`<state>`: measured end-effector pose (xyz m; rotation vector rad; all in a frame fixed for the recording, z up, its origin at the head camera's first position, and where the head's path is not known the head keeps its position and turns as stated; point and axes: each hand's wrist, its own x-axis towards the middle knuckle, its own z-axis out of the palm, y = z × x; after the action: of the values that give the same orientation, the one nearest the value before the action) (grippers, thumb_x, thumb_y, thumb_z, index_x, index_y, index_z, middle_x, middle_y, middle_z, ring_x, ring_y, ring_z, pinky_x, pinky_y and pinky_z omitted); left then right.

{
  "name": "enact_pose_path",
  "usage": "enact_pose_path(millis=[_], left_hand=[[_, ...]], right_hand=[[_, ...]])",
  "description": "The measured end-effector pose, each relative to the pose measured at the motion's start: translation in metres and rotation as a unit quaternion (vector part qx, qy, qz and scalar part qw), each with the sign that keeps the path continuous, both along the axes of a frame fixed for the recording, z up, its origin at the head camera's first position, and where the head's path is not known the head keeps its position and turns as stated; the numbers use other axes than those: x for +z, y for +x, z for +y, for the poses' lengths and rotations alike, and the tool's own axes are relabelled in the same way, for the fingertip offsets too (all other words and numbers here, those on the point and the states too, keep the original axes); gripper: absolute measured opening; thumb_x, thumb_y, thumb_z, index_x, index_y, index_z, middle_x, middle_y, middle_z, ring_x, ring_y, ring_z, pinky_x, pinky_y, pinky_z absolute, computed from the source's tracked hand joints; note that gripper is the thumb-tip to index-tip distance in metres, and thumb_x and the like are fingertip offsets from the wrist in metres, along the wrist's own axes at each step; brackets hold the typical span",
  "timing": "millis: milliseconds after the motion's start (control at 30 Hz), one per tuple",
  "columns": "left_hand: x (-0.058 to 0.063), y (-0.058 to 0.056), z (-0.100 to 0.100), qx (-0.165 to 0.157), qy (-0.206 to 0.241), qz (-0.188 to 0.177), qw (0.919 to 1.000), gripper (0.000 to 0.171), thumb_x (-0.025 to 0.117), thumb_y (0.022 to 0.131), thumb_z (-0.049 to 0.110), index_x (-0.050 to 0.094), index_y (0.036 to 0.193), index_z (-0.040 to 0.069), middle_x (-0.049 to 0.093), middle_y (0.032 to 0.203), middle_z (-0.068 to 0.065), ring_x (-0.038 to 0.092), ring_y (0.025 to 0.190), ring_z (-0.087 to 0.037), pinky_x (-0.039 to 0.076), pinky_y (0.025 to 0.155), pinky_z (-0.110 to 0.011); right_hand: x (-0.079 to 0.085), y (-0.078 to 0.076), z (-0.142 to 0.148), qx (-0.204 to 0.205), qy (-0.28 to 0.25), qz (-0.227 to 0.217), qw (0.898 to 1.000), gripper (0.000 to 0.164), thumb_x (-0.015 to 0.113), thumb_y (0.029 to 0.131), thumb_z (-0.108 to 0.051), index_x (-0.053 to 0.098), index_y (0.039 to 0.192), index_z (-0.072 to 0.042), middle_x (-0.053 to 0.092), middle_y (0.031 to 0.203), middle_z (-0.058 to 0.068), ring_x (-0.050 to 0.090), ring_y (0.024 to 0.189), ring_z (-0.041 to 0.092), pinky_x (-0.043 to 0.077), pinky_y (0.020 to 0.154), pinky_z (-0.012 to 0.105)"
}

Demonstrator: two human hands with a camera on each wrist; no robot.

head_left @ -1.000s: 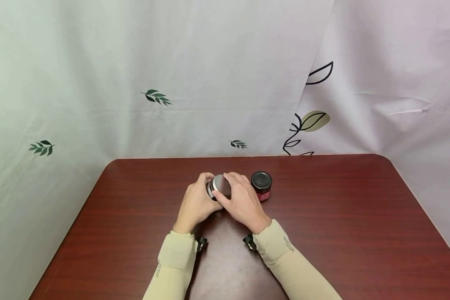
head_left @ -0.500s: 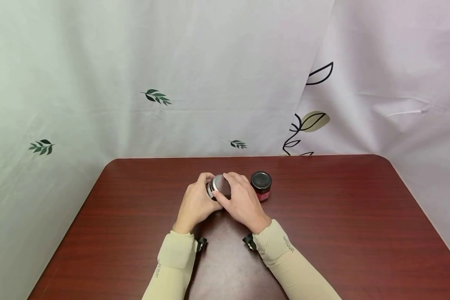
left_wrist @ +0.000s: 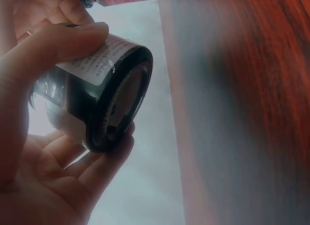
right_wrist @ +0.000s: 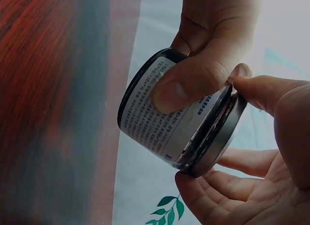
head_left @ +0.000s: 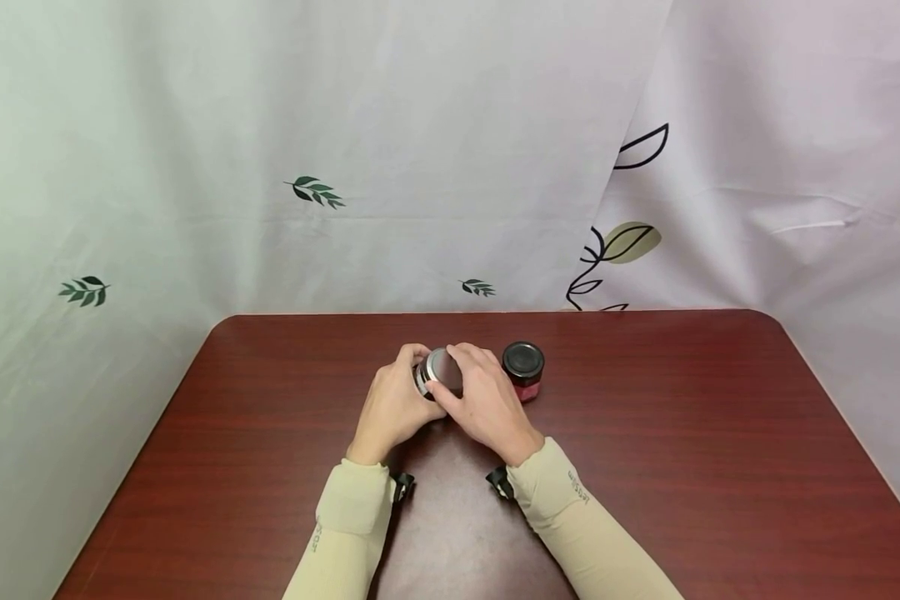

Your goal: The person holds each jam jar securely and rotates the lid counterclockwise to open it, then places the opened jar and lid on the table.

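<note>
Between the two hands is a dark glass jar (right_wrist: 150,111) with a white printed label and a silver lid (right_wrist: 220,138). My left hand (head_left: 393,408) grips the jar's body, thumb across the label; in the left wrist view the jar's dark base (left_wrist: 123,106) faces outward. The fingers and thumb of my right hand (head_left: 487,408) hold the lid by its rim. The jar is tilted, its lid toward the right hand. Just right of the right hand, a second jar (head_left: 523,371) with a black lid and red label stands upright on the table.
The dark red wooden table (head_left: 682,450) reaches back to a pale curtain (head_left: 420,167) with leaf prints. A black wrist strap piece (head_left: 402,487) shows at the left sleeve, and another strap piece (head_left: 499,483) at the right.
</note>
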<state>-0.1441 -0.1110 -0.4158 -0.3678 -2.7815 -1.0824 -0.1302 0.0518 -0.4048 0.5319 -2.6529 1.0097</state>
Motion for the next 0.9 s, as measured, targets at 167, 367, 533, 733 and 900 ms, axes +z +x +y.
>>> enact_pose_path(millis=[167, 367, 533, 733, 900], left_hand=[[0.0005, 0.0001, 0.0002, 0.000, 0.001, -0.001, 1.0000, 0.067, 0.089, 0.067, 0.024, 0.056, 0.123, 0.008, 0.070, 0.113, -0.011, 0.068, 0.095, -0.023, 0.054, 0.082, -0.039], [0.0001, 0.0001, 0.0003, 0.003, 0.001, 0.000, 1.0000, 0.067, 0.090, 0.066, 0.023, 0.056, 0.122, 0.008, 0.070, 0.112, -0.011, 0.068, 0.094, -0.023, 0.054, 0.081, -0.039], [0.0002, 0.0001, 0.0006, 0.003, 0.002, 0.000, 1.0000, 0.067, 0.090, 0.066, 0.022, 0.056, 0.122, 0.008, 0.071, 0.111, -0.010, 0.068, 0.092, -0.022, 0.054, 0.081, -0.038], [0.0006, 0.0004, 0.0005, 0.004, 0.002, -0.003, 1.0000, 0.067, 0.089, 0.066, 0.022, 0.056, 0.123, 0.008, 0.071, 0.111, -0.009, 0.067, 0.092, -0.022, 0.054, 0.081, -0.039], [0.0000, -0.0002, 0.0004, 0.004, 0.000, -0.001, 1.0000, 0.067, 0.090, 0.066, 0.022, 0.056, 0.123, 0.008, 0.071, 0.110, -0.008, 0.067, 0.090, -0.022, 0.054, 0.080, -0.038]], right_hand=[[0.0002, -0.0006, -0.0001, 0.002, 0.000, 0.002, 1.000, 0.054, 0.074, 0.092, -0.031, 0.061, 0.130, 0.005, 0.061, 0.129, 0.016, 0.057, 0.118, 0.034, 0.048, 0.099, 0.043], [0.0005, -0.0012, 0.0002, 0.003, 0.005, -0.004, 1.000, 0.055, 0.074, 0.092, -0.032, 0.061, 0.131, 0.004, 0.061, 0.130, 0.016, 0.057, 0.119, 0.034, 0.047, 0.099, 0.043], [0.0006, -0.0012, 0.0012, 0.006, 0.008, -0.005, 1.000, 0.055, 0.074, 0.092, -0.032, 0.060, 0.131, 0.004, 0.061, 0.131, 0.016, 0.057, 0.119, 0.033, 0.047, 0.099, 0.043], [0.0010, -0.0011, 0.0013, 0.009, 0.009, -0.005, 1.000, 0.055, 0.074, 0.092, -0.031, 0.060, 0.131, 0.004, 0.061, 0.130, 0.016, 0.056, 0.119, 0.034, 0.047, 0.099, 0.044], [0.0012, -0.0012, 0.0016, 0.011, 0.013, -0.010, 1.000, 0.055, 0.074, 0.092, -0.031, 0.060, 0.132, 0.004, 0.060, 0.132, 0.016, 0.056, 0.120, 0.034, 0.047, 0.099, 0.044]])
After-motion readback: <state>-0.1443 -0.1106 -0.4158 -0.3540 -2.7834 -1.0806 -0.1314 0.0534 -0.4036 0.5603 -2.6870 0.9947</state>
